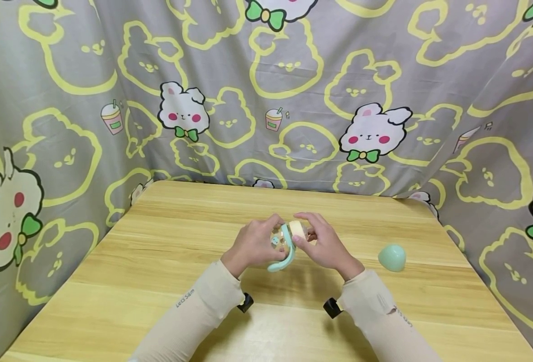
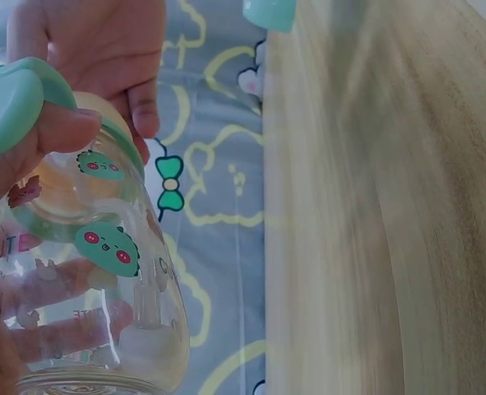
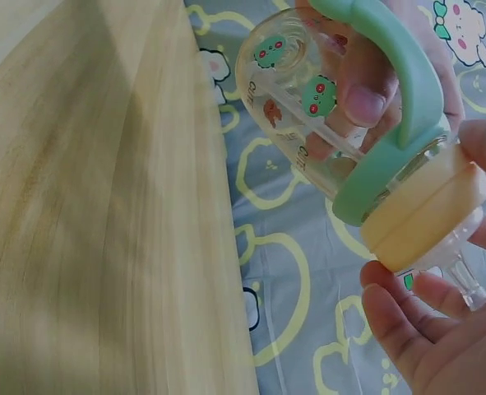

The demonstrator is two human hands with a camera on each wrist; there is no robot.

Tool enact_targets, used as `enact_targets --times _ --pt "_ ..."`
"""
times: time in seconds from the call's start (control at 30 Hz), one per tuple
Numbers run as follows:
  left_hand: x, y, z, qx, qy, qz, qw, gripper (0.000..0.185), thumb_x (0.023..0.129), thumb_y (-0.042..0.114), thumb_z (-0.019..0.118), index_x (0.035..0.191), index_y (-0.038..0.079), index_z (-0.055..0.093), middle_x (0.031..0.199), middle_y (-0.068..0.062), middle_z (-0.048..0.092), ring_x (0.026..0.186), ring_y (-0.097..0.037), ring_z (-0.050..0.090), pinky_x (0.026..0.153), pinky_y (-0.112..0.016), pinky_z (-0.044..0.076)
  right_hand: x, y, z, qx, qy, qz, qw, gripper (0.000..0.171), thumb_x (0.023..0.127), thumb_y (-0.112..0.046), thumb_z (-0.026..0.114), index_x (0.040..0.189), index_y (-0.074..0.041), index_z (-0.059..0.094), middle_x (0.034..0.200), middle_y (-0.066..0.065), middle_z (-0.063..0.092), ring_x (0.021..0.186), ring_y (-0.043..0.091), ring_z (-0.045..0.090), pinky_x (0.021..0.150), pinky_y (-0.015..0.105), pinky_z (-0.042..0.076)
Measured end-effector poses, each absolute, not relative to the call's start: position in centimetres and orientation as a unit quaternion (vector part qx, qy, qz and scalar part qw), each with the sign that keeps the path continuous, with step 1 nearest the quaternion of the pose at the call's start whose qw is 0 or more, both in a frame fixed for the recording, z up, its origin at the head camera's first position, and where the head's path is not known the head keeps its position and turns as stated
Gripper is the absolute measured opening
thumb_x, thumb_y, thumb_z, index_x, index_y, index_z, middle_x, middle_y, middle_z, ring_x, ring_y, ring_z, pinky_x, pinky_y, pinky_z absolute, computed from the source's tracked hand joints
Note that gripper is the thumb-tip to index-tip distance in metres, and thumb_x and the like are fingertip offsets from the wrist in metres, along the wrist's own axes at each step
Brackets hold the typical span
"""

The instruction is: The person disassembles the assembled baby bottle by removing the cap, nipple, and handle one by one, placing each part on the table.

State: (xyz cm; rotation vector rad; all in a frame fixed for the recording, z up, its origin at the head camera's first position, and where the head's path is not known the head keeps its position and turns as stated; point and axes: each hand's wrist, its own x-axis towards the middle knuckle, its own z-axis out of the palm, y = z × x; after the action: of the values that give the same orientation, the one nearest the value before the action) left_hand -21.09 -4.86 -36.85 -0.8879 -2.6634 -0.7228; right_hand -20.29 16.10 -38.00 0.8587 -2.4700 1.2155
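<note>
I hold a clear baby bottle (image 1: 281,244) above the middle of the wooden bench (image 1: 158,251), between both hands. My left hand (image 1: 253,245) is curled round the transparent body; in the left wrist view my fingers show through the printed plastic wall (image 2: 103,271) and my thumb (image 2: 62,132) presses just below the green collar. The bottle lies tilted, its base toward my left side and its top toward my right.

My right hand (image 1: 323,244) grips the top end — fingertips pinched on the cream-yellow screw ring (image 3: 423,218), with the clear teat (image 3: 465,276) projecting past it toward my palm. The green handle (image 3: 407,74) arches from the collar back over the body; its lower loop hangs below my hands in the head view (image 1: 280,261).

A separate mint-green cap (image 1: 391,257) rests on the bench to my right, well apart from the bottle and untouched. A grey cloth printed with yellow rabbit outlines (image 1: 293,75) hangs behind and beside the bench. Both forearms wear beige sleeves (image 1: 203,301).
</note>
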Motion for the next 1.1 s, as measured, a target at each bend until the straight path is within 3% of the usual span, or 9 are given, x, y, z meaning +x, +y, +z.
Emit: enact_targets --times 0.13,0.27,0.33,0.43,0.5,0.67,0.9,1.03,1.1 --pt "-21.15 -4.89 -36.80 -0.301 -0.915 -0.240 0.122 0.049 0.070 0.032 0.077 0.112 0.015 0.059 0.086 0.001 0.064 0.051 -0.007 0.046 0.049 -0.023 0.042 -20.20 16.19 -38.16 0.277 -0.852 0.423 0.131 0.053 0.093 -0.025 0.062 0.140 -0.007 0.045 0.130 0.023 0.046 0.086 0.023 0.063 0.076 0.041 0.053" --pt "-21.18 -4.89 -36.72 -0.296 -0.916 -0.239 0.126 0.049 0.070 0.031 0.076 0.113 0.015 0.059 0.086 0.001 0.064 0.051 -0.008 0.047 0.049 -0.024 0.041 -20.00 16.13 -38.21 0.252 -0.863 0.416 0.133 0.053 0.095 -0.029 0.059 0.142 -0.011 0.043 0.126 0.023 0.049 0.079 0.019 0.064 0.074 0.038 0.054" --pt "-21.19 -4.88 -36.69 -0.294 -0.917 -0.238 0.126 0.049 0.070 0.030 0.076 0.114 0.014 0.059 0.086 0.001 0.064 0.051 -0.008 0.047 0.049 -0.024 0.042 -19.99 16.06 -38.17 0.250 -0.867 0.411 0.131 0.052 0.096 -0.030 0.058 0.142 -0.013 0.044 0.117 0.019 0.056 0.072 0.014 0.064 0.069 0.034 0.053" --pt "-21.19 -4.88 -36.66 -0.292 -0.917 -0.239 0.126 0.049 0.070 0.030 0.076 0.113 0.014 0.059 0.087 0.000 0.065 0.052 -0.008 0.048 0.050 -0.024 0.042 -20.03 16.01 -38.10 0.255 -0.868 0.407 0.126 0.049 0.097 -0.032 0.056 0.142 -0.013 0.046 0.090 0.011 0.065 0.059 0.007 0.060 0.057 0.029 0.050" --pt "-21.21 -4.88 -36.69 -0.293 -0.918 -0.237 0.127 0.049 0.070 0.031 0.076 0.113 0.014 0.059 0.089 0.000 0.066 0.053 -0.008 0.049 0.050 -0.023 0.042 -20.06 15.99 -38.08 0.256 -0.868 0.407 0.123 0.048 0.098 -0.033 0.054 0.141 -0.014 0.047 0.084 0.008 0.067 0.053 0.005 0.057 0.051 0.028 0.047" --pt "-21.18 -4.89 -36.67 -0.291 -0.918 -0.236 0.130 0.049 0.071 0.031 0.076 0.113 0.015 0.058 0.087 0.000 0.065 0.053 -0.007 0.049 0.050 -0.023 0.042 -20.08 15.97 -38.24 0.248 -0.865 0.424 0.104 0.045 0.100 -0.031 0.051 0.142 -0.014 0.046 0.098 0.013 0.069 0.054 0.006 0.060 0.051 0.028 0.048" --pt "-21.15 -4.82 -36.71 -0.296 -0.914 -0.242 0.138 0.048 0.070 0.030 0.076 0.112 0.015 0.059 0.087 0.000 0.065 0.053 -0.008 0.049 0.050 -0.024 0.042 -20.17 15.91 -38.48 0.253 -0.862 0.430 0.087 0.046 0.100 -0.029 0.053 0.142 -0.014 0.045 0.089 0.006 0.068 0.060 0.009 0.060 0.054 0.028 0.048" --pt "-21.12 -4.78 -36.85 -0.300 -0.912 -0.240 0.146 0.047 0.070 0.029 0.076 0.111 0.014 0.059 0.088 0.000 0.065 0.054 -0.007 0.050 0.051 -0.023 0.042 -20.06 16.04 -38.43 0.291 -0.846 0.440 0.076 0.049 0.100 -0.021 0.051 0.145 -0.010 0.037 0.095 0.007 0.063 0.065 0.010 0.059 0.058 0.029 0.047" --pt "-21.12 -4.75 -36.93 -0.302 -0.910 -0.241 0.147 0.048 0.070 0.030 0.076 0.111 0.013 0.059 0.089 -0.002 0.067 0.055 -0.007 0.051 0.051 -0.023 0.042 -20.02 16.02 -38.41 0.305 -0.840 0.443 0.066 0.050 0.101 -0.019 0.049 0.147 -0.009 0.033 0.089 0.006 0.060 0.061 0.009 0.055 0.056 0.029 0.046"
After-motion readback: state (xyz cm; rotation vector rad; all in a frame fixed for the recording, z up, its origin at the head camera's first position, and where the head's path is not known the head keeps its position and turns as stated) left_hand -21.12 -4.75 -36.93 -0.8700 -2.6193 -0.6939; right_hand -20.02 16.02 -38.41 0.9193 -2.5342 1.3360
